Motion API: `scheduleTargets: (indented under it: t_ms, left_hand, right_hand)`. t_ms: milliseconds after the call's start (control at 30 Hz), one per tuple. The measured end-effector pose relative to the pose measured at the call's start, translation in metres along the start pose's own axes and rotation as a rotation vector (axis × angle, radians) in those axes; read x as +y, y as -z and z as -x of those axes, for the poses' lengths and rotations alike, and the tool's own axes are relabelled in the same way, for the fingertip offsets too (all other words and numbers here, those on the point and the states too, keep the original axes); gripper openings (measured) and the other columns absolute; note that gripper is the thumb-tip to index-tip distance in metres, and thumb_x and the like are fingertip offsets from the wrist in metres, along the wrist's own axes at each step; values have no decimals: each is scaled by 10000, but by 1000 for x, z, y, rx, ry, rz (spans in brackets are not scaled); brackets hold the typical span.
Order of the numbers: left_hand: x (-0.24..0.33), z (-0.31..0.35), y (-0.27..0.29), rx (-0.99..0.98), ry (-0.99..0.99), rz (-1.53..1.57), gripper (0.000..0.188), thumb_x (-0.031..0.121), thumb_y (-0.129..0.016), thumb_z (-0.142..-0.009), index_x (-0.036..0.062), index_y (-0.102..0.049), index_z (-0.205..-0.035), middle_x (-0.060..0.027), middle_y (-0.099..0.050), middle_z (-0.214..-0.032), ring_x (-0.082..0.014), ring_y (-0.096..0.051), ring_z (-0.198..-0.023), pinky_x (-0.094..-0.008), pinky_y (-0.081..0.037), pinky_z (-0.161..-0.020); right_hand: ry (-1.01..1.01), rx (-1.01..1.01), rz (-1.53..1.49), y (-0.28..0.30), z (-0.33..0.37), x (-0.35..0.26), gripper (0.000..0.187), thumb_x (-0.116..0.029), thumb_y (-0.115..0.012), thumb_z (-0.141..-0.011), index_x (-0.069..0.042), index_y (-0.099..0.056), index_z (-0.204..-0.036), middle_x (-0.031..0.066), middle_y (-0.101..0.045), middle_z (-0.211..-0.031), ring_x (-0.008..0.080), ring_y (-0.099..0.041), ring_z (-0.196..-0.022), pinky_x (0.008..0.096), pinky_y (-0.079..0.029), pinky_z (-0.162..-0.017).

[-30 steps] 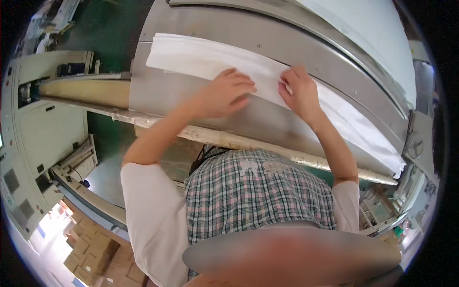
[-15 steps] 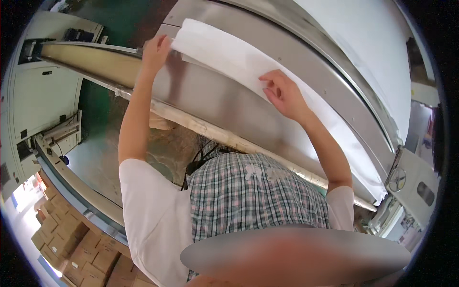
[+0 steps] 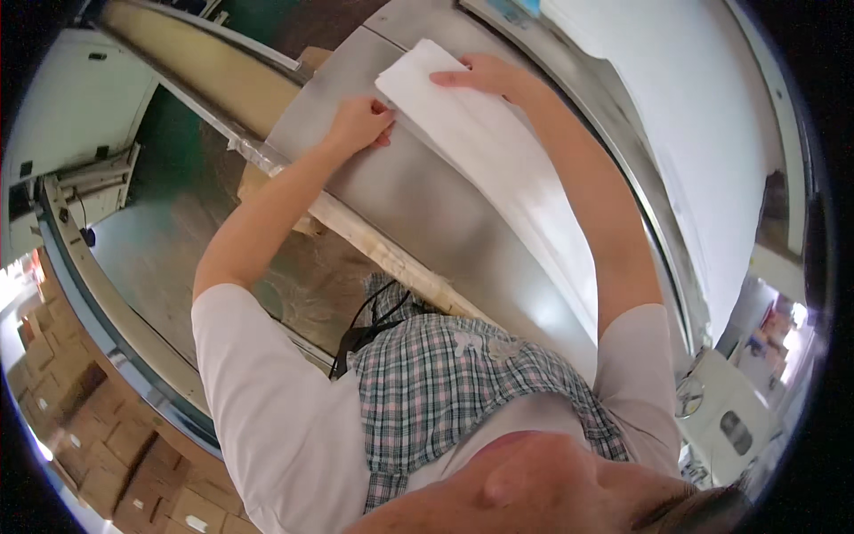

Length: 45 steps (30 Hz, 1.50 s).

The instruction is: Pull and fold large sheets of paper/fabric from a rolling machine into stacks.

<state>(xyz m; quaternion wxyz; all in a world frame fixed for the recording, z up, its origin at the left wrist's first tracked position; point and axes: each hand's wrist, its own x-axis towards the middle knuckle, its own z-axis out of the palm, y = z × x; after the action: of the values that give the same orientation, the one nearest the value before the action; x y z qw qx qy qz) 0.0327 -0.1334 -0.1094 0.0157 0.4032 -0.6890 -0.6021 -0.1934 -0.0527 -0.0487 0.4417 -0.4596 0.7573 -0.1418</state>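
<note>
A long white folded cloth (image 3: pixel 498 178) lies along a grey metal table (image 3: pixel 400 196) of a large machine. My left hand (image 3: pixel 360 120) presses on the cloth's near edge close to its left end, fingers curled at the edge. Over the same end, my right hand (image 3: pixel 480 76) lies flat on top of the cloth, fingers stretched out to the left. Both hands are close together at the cloth's left end. The rest of the cloth runs off to the right under my right forearm.
A wooden strip (image 3: pixel 374 249) edges the table in front of me. Behind the cloth a wide white sheet (image 3: pixel 676 133) lies on the machine's curved feed. A beige roller (image 3: pixel 205 71) extends left. Cardboard boxes (image 3: pixel 80 427) are stacked at the lower left, and a black cable (image 3: pixel 360 325) hangs near my waist.
Both hands have moved left along the cloth to its left end and now lie close together. The view has swung, so the table end sits nearer the middle.
</note>
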Motion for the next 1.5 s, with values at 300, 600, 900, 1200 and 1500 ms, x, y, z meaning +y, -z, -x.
scheduleTargets:
  t_ms: [300, 600, 900, 1200, 1500]
  left_hand:
    - [0, -2, 1, 29, -105, -107, 154, 131, -538, -801, -5, -549, -728, -80, -582, -559, -152, -589, -469, -278, -476, -469]
    - [-1, -11, 12, 52, -55, 58, 112, 112, -543, -781, 6, -575, -769, -62, -614, -650, -150, -611, -555, -268, -477, -518]
    - [21, 6, 50, 789, -450, -170, 90, 99, -577, -743, 45, -598, -811, -124, -612, -782, -275, -592, -733, -333, -465, -660]
    - [130, 30, -105, 146, -1145, -768, 139, 216, -600, -759, 78, -587, -751, -101, -574, -799, -305, -516, -821, -415, -390, -755]
    - [32, 34, -75, -77, -1027, -1420, 202, 167, -431, -832, 53, -562, -934, -135, -571, -833, -305, -544, -799, -432, -409, -707]
  right_hand:
    - [-9, -360, -391, -8, -6, -14, 652, -423, -692, -679, 5, -503, -1133, 82, -591, -999, 142, -582, -860, 279, -468, -755]
    - [59, -416, -536, 7, 13, -33, 600, -407, -671, -697, -12, -521, -1124, 64, -602, -969, 134, -584, -840, 269, -469, -741]
    - [185, 368, 168, -24, 39, -22, 476, -332, -652, -742, -4, -531, -1066, 92, -578, -1011, 151, -554, -899, 266, -444, -774]
    - [187, 503, -392, -76, 308, 55, 217, -75, -620, -743, -25, -564, -946, 73, -588, -939, 174, -549, -915, 296, -411, -833]
    - [-198, 1048, -79, -146, 429, 139, 186, -142, -612, -743, -59, -565, -903, 96, -567, -913, 278, -522, -897, 373, -402, -790]
